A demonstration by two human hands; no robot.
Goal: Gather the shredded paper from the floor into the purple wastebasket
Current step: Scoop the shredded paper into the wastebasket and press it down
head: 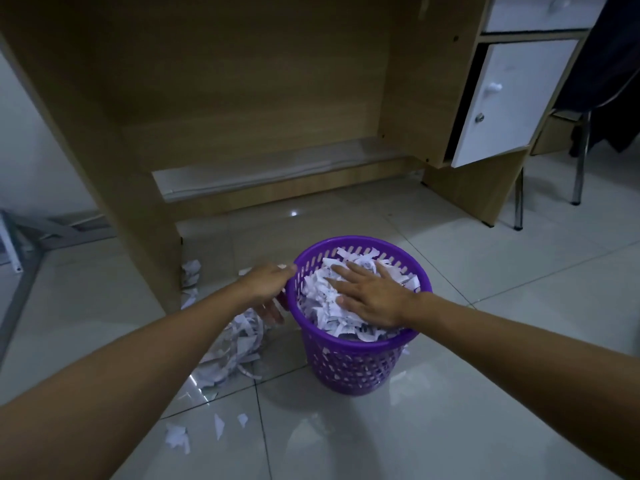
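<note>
The round purple plastic wastebasket with holes in its sides (356,344) stands on the shiny pale tile floor (485,341), in front of the brown wooden desk (207,98). It is heaped to the top with white shredded paper strips (318,299). The right hand (372,297) lies flat on that heap, fingers straight and spread, pushing it down. The left hand (268,289) is at the basket's left rim with fingers loosely bent; it seems to steady the basket, though I cannot tell if it truly grips the rim.

A loose pile of paper strips (235,348) lies on the floor just beside the basket (a few scraps (178,438) sit nearer the camera).

Press slowly and straight down, so the basket does not tip and strips do not spill over.
</note>
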